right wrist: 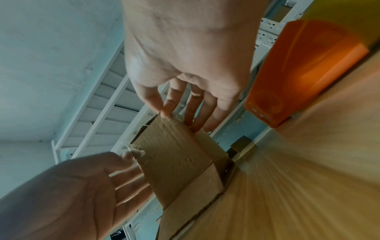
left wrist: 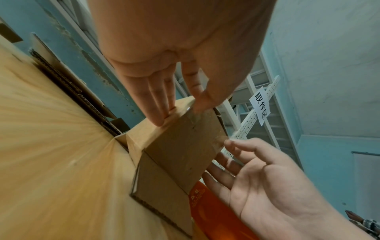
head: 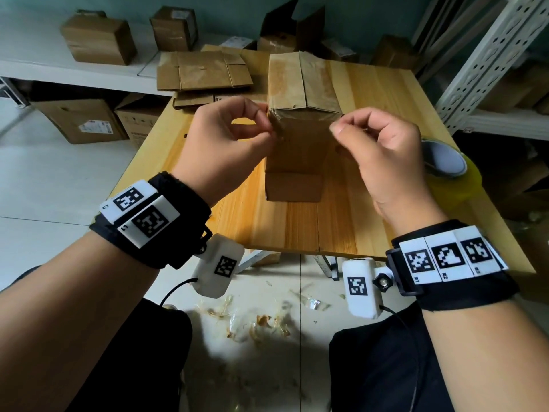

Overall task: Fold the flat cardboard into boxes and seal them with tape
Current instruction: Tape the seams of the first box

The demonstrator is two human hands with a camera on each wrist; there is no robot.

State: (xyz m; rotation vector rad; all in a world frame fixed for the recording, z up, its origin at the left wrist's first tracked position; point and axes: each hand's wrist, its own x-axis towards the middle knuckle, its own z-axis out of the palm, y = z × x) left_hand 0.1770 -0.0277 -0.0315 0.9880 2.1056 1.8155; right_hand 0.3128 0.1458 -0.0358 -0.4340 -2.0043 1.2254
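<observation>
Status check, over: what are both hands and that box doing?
Left hand and right hand pinch tape at the upright box top corners. Tape roll beside right hand. Nothing obstructing.

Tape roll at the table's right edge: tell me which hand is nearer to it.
Right. The right hand is at the upright box's right side, with the tape roll just beyond it. The left hand is at the box's left side, across the box from the roll.

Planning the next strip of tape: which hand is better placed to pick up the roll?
Right. The tape roll lies just beyond the right hand; the left hand is across the box.
</observation>
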